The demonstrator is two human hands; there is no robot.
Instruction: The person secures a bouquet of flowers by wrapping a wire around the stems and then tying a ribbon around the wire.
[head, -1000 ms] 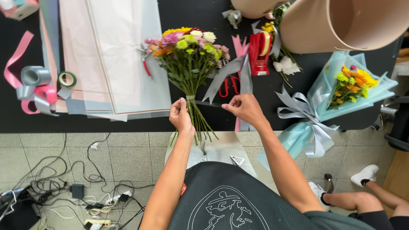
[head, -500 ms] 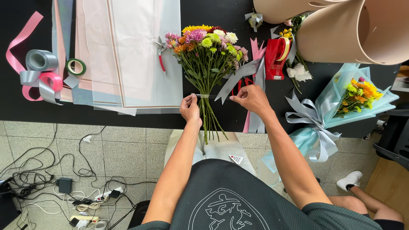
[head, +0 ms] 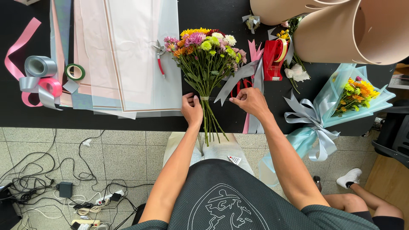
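A bunch of mixed flowers (head: 206, 49) in yellow, pink, green and white lies on the black table (head: 17, 110), its green stems (head: 209, 123) hanging over the front edge. My left hand (head: 191, 110) grips the stems just below the leaves, where a thin pale band wraps them. My right hand (head: 249, 101) rests on the table a little to the right of the stems, with its fingertips pinched beside the end of a grey ribbon (head: 238, 79). Whether the fingers hold anything is too small to tell.
Pale wrapping sheets (head: 128, 55) with red-handled snips (head: 159, 57) lie at left, beside grey and pink ribbon rolls (head: 40, 74) and a green tape roll (head: 75, 71). A red tape dispenser (head: 272, 59), red scissors, beige tubs (head: 366, 30) and a wrapped bouquet (head: 349, 100) are at right. Cables (head: 51, 187) cover the floor.
The bunch has slid further onto the table under my left hand. My right hand has drawn away from the stems to the right.
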